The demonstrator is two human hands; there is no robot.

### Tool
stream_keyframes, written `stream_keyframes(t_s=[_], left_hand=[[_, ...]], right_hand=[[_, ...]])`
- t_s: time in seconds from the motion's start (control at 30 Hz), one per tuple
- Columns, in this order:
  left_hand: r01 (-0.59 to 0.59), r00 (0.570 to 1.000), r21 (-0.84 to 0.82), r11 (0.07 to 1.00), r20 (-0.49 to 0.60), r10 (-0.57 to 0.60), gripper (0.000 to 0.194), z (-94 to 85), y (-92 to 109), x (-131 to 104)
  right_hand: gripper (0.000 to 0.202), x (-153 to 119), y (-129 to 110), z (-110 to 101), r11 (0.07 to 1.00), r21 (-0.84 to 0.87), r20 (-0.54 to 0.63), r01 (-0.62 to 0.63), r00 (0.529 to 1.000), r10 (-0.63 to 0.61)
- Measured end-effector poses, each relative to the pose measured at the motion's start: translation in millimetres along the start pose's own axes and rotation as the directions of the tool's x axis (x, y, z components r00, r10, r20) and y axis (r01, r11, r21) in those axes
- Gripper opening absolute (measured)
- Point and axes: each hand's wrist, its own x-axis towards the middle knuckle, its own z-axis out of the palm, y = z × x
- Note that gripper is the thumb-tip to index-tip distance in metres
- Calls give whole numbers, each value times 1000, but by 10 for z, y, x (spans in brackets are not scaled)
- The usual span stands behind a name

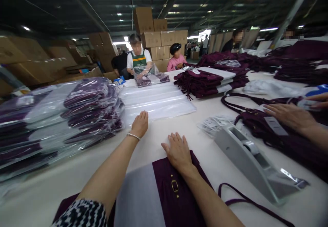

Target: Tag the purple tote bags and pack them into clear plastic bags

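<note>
A purple garment or bag (pixel 184 194) with a gold buckle lies folded on the table before me, a pale grey sheet (pixel 139 196) over part of it. My right hand (pixel 178 150) rests palm down at its far edge, fingers spread and holding nothing. Farther forward, my left hand (pixel 140 124) reaches to the near edge of a stack of clear plastic bags (pixel 156 100). Its fingers point forward, close together; their tips are partly hidden, and no bag is lifted. A thin purple strap (pixel 246 199) trails on the right.
Bagged purple items (pixel 94 107) are piled at left. On the right stand a grey tape dispenser (pixel 248 162), white tags (pixel 215 124) and a co-worker's hand (pixel 289 116) on another purple item. More purple stacks (pixel 207 80) and two people are across the table.
</note>
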Motion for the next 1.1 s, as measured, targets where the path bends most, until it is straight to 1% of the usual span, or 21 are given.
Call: stream_keyframes(t_s=[0.03, 0.1, 0.2, 0.3, 0.4, 0.47, 0.6, 0.67, 0.73, 0.8, 0.9, 0.97, 1.0, 1.03, 1.07, 1.1], left_hand=[[17, 1000, -1, 1000, 14, -17, 59, 66, -13, 120], [57, 997, 2, 998, 54, -57, 50, 180, -61, 286], [127, 984, 28, 991, 122, -130, 32, 257, -171, 417], [165, 974, 60, 984, 144, -172, 32, 205, -302, 481], [148, 980, 73, 986, 120, -156, 30, 97, -402, 475], [119, 985, 71, 990, 113, -127, 30, 40, -421, 431], [44, 992, 48, 998, 118, -49, 35, -12, -349, 306], [4, 997, 31, 1000, 79, -6, 37, -33, -286, 254], [-30, 999, 12, 999, 30, 29, 34, -67, -213, 225], [-32, 999, -9, 999, -10, 32, 35, -121, -121, 220], [29, 997, -41, 999, -73, -32, 32, -267, 71, 207], [51, 992, -70, 996, -111, -59, 33, -416, 210, 100], [19, 991, -102, 995, -127, -32, 35, -503, 266, -17], [-60, 988, -146, 988, -147, 38, 38, -593, 302, -187], [-171, 975, -195, 966, -176, 137, 41, -681, 314, -414], [-314, 939, -252, 915, -223, 261, 43, -762, 297, -693]], right_hand=[[61, 0, 0, 4, 1000, 9, -3, -4, 1000, 4], [61, 2, 0, 9, 1000, 26, 2, -16, 1000, 16], [61, 7, -3, 8, 999, 45, 13, -26, 1000, 26], [61, 8, -4, 9, 998, 49, 13, -25, 1000, 25], [60, 9, 0, 19, 999, 39, 13, -26, 1000, 26], [59, 13, 2, 23, 999, 36, 12, -27, 1000, 26], [57, 12, -7, 3, 999, 44, 14, -23, 1000, 22], [55, 8, -16, -16, 999, 45, 12, -26, 1000, 25], [54, 5, -24, -30, 998, 46, 7, -30, 1000, 29], [53, 6, -25, -33, 998, 50, 9, -30, 1000, 30], [53, 12, -13, -16, 999, 48, -2, -25, 1000, 25], [52, 13, -1, 12, 999, 47, -18, -15, 1000, 15], [51, 11, 6, 31, 999, 49, -28, -6, 1000, 8], [51, 7, 12, 56, 999, 54, -46, 5, 999, -3], [50, 1, 19, 85, 998, 62, -72, 17, 997, -13], [50, -6, 28, 117, 997, 73, -102, 31, 995, -24]])
